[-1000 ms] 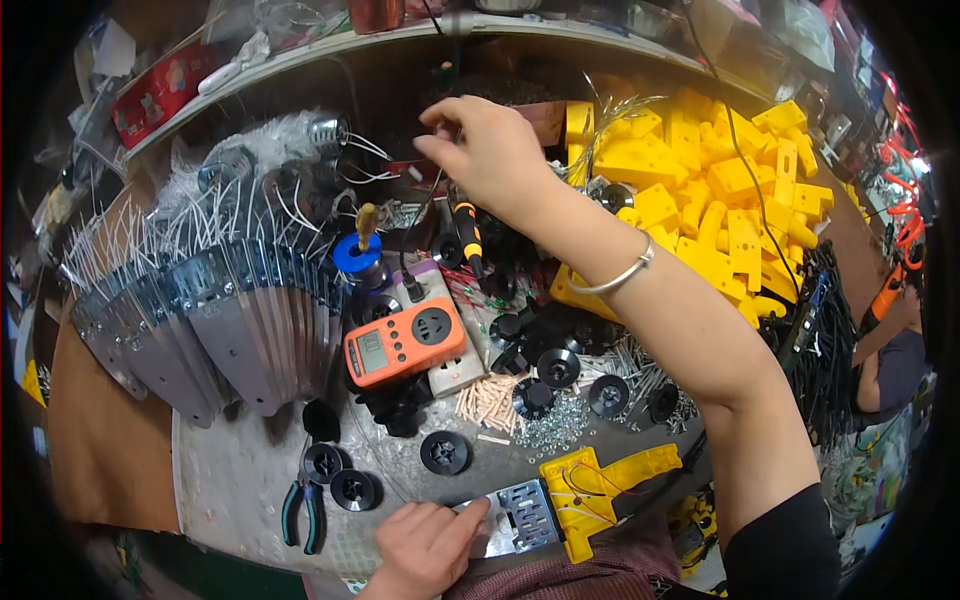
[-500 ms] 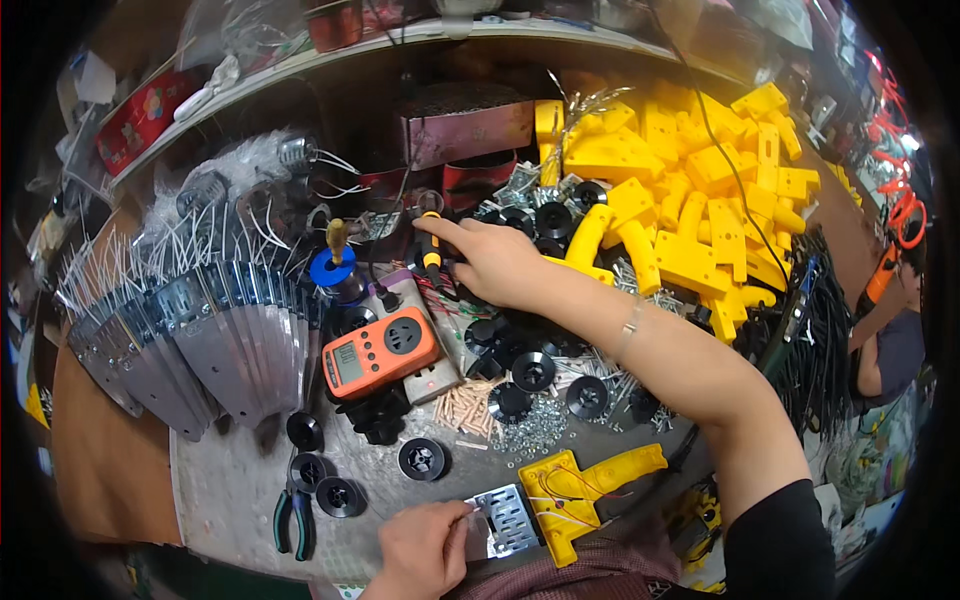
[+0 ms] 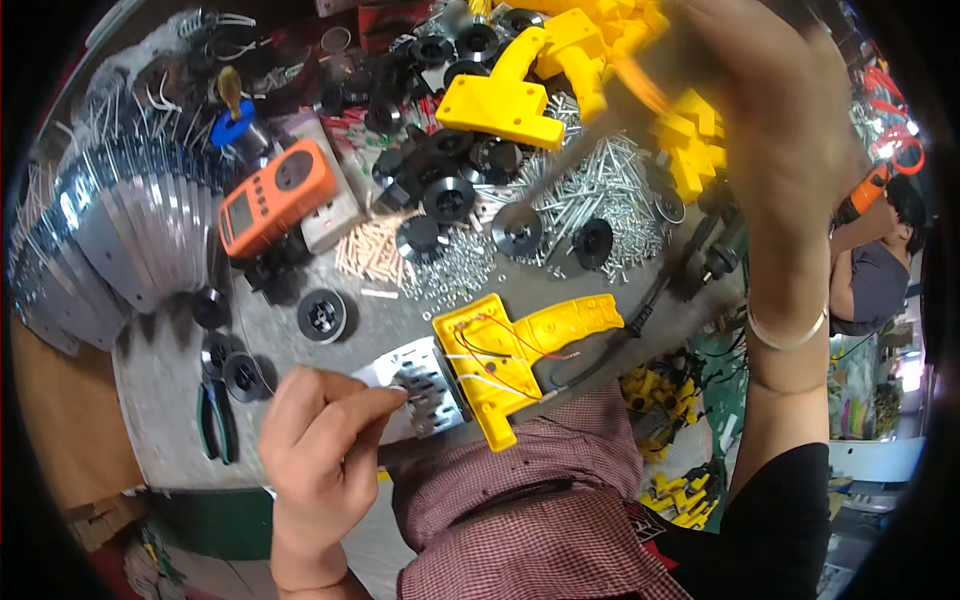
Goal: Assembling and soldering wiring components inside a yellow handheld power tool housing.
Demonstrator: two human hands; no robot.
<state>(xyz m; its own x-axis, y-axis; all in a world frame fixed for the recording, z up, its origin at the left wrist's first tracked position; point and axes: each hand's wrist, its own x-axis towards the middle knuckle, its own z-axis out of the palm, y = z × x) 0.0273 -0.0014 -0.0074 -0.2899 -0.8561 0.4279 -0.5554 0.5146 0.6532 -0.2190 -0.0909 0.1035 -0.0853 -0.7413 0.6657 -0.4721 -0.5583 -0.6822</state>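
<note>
My left hand (image 3: 325,430) is closed in a pinch, its fingertips over a slotted metal plate (image 3: 425,375); what they pinch is too small to make out. The plate joins an opened yellow plastic handle shell (image 3: 490,400), which lies at the table's near edge with red, black and white wires inside. Up at the right, my right hand (image 3: 765,110) is blurred by motion and closed round a screwdriver (image 3: 640,85). Its orange handle shows partly, and the smeared shaft slants down to the left over the screws (image 3: 610,190).
An orange meter (image 3: 278,198) stands left of centre, near metal blades with white wires (image 3: 140,220). Black round caps (image 3: 322,316), pale pegs (image 3: 372,250) and small nuts (image 3: 455,270) lie about. Pliers (image 3: 215,420) rest at left. Yellow shells (image 3: 510,95) pile up behind. Another person (image 3: 880,260) sits at right.
My right hand has lifted the screwdriver from beside the meter and swung it up to the right. The view has shifted nearer to me. My left hand still pinches at the metal plate.
</note>
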